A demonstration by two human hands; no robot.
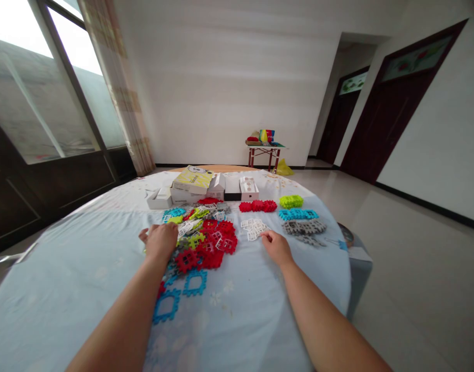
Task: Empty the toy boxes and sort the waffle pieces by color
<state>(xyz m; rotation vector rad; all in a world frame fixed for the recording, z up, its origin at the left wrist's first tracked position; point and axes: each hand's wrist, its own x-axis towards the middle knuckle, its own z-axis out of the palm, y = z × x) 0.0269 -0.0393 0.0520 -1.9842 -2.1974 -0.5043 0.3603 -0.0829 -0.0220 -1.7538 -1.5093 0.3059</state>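
A mixed pile of notched square plastic building pieces (211, 245) in red, white, lime, grey and blue lies at the table's middle. My left hand (160, 241) is at the pile's left edge, its visible fingers bent and apart; the fingertips are partly hidden. Right of the pile is a small flat heap of white lattice pieces (253, 228). On its right edge, my right hand (276, 248) pinches a white piece between thumb and finger. Two blue square frames, a nearer one (167, 306) and another (195, 282), lie in front of the pile.
Sorted rows stand at the right: red pieces (257, 206), lime pieces (291, 201), blue pieces (298, 214) and grey pieces (304, 227). Behind the pile are white open boxes (159, 200) and a yellow box (192, 180). A pale blue cloth (85, 289) covers the round table.
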